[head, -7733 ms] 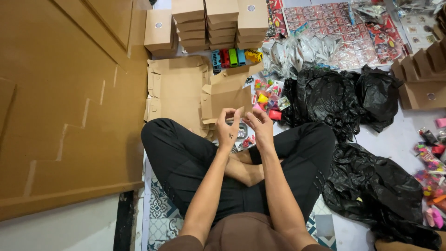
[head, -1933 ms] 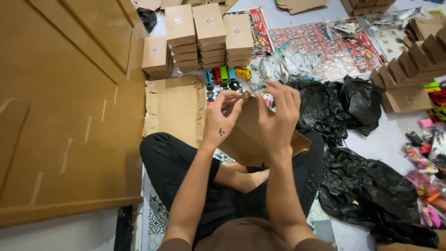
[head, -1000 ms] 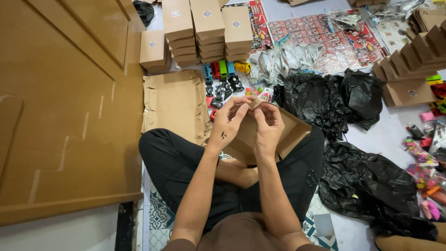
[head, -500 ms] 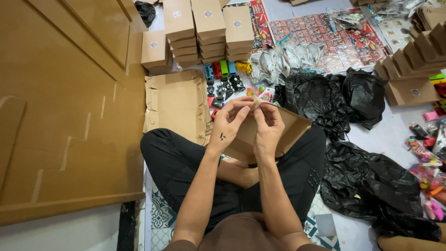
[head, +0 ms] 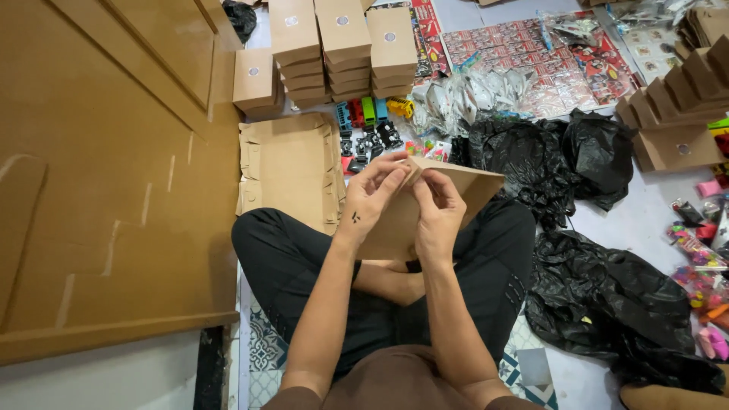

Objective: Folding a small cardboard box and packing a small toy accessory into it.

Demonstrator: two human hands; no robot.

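Cardboard box blank (head: 463, 188), brown and half folded, sits above the person's crossed legs, held up in both hands. Compared with half a second ago it has tipped flatter toward the camera, so its broad panel now shows as one plain face and the open hollow seen a second ago is gone from view; the fold at its near corner looks closer to being closed. The left hand (head: 366, 203) pinches that corner, its fingers (head: 389, 181) closed on a small flap, and the right hand (head: 438, 215) meets it there, fingers curled shut on the same edge.

Just beyond the blank lie flat cardboard sheets (head: 288, 163) on the floor, a row of small toy vehicles (head: 372, 114), and stacks of finished brown boxes (head: 342, 45). Crumpled black plastic bags (head: 547, 163) crowd the right side, touching the person's knee, with more folded boxes (head: 676, 114) and loose colourful toys (head: 702, 277) farther right. A large brown board (head: 106, 175) fills the left. Nothing lies between the hands and the blank.
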